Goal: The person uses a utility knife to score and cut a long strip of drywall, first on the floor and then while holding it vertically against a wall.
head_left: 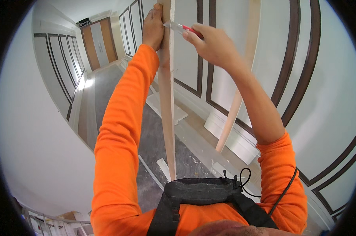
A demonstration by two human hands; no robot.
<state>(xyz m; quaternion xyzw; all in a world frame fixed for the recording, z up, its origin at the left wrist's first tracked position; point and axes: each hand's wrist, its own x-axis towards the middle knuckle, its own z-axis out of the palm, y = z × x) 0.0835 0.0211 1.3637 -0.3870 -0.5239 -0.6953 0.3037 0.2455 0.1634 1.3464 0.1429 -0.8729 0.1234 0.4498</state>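
A long, pale wooden board [167, 102] stands upright in front of me, its lower end near the floor. My left hand [153, 29] is closed on the board's upper part, from its left side. In my right hand [217, 45], closed around the red grip, is a utility knife [178, 28] with a metal front end. The knife's tip points left and meets the board's right edge beside my left hand, though contact is hard to judge. The fingertips of my left hand are partly hidden.
A second wooden length [230, 120] leans against the white wall with dark brown mouldings [211, 74]. White strips [163, 169], a white board [168, 107] and scraps lie on the grey floor covering [146, 135]. Down the corridor stands a brown door [90, 47].
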